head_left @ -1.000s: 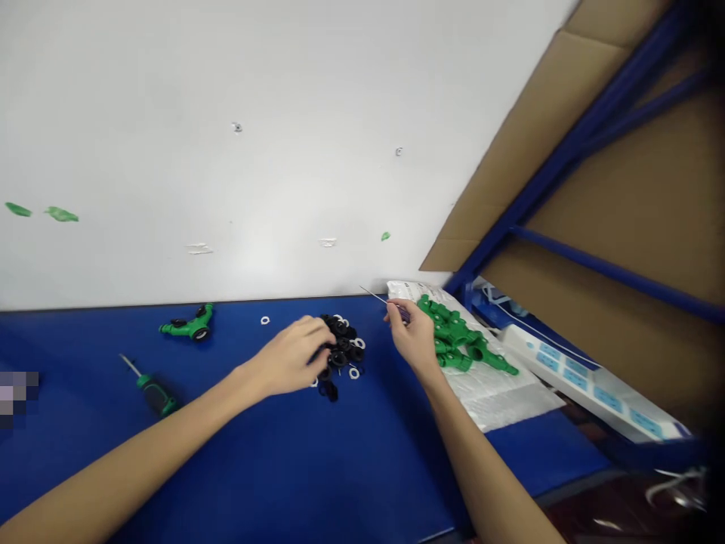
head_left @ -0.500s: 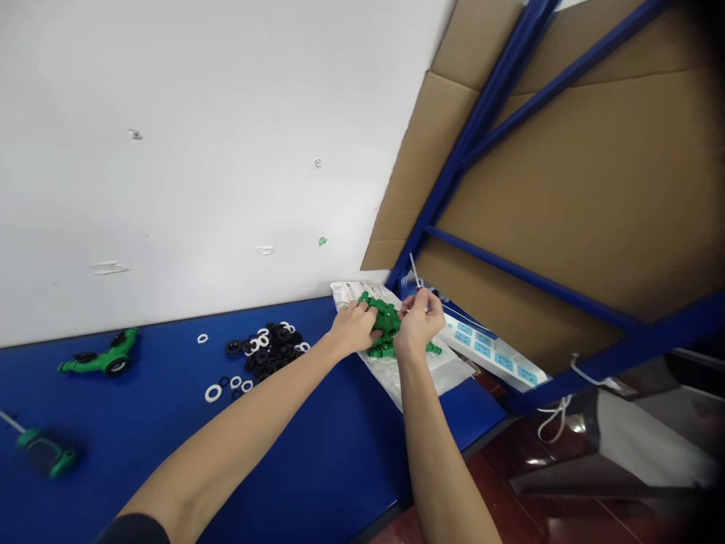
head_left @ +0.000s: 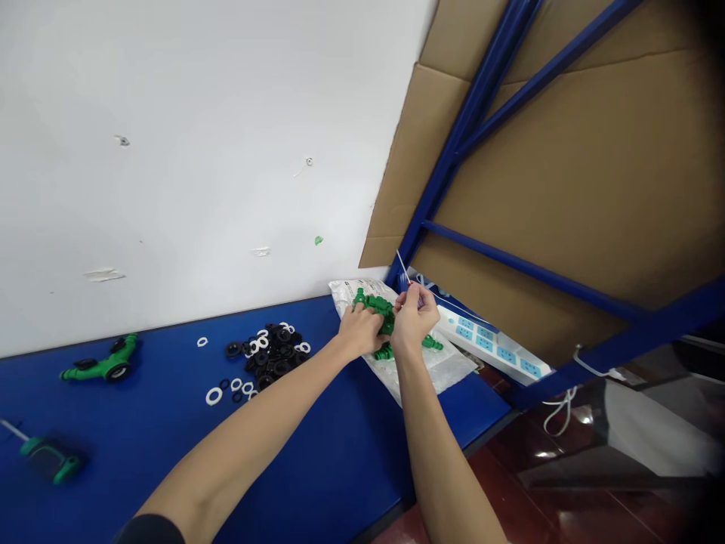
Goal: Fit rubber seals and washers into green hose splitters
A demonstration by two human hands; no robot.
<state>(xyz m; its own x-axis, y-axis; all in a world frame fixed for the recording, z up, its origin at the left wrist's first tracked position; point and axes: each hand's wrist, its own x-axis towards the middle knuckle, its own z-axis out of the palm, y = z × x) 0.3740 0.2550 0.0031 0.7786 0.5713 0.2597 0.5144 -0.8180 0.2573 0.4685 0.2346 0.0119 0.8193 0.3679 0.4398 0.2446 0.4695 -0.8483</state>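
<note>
My left hand (head_left: pixel 359 329) is closed over a green plastic fitting in the pile of green fittings (head_left: pixel 383 311) lying on a white plastic bag (head_left: pixel 447 368) at the right end of the blue table (head_left: pixel 317 468). Just right of it, my right hand (head_left: pixel 412 317) pinches a thin metal pick (head_left: pixel 402 267) with a red mark, its tip pointing up and to the left. The two hands almost touch over the pile.
A heap of black and white rings (head_left: pixel 267 353) lies left of the hands. An assembled green fitting (head_left: pixel 102 364) and a green-handled screwdriver (head_left: pixel 50 456) lie at far left. A white power strip (head_left: pixel 492 346) sits beyond the bag, by a blue rack (head_left: pixel 481 98) lined with cardboard.
My left hand left the ring heap and went right to the green fittings. My right hand followed with the pick. The view swung right.
</note>
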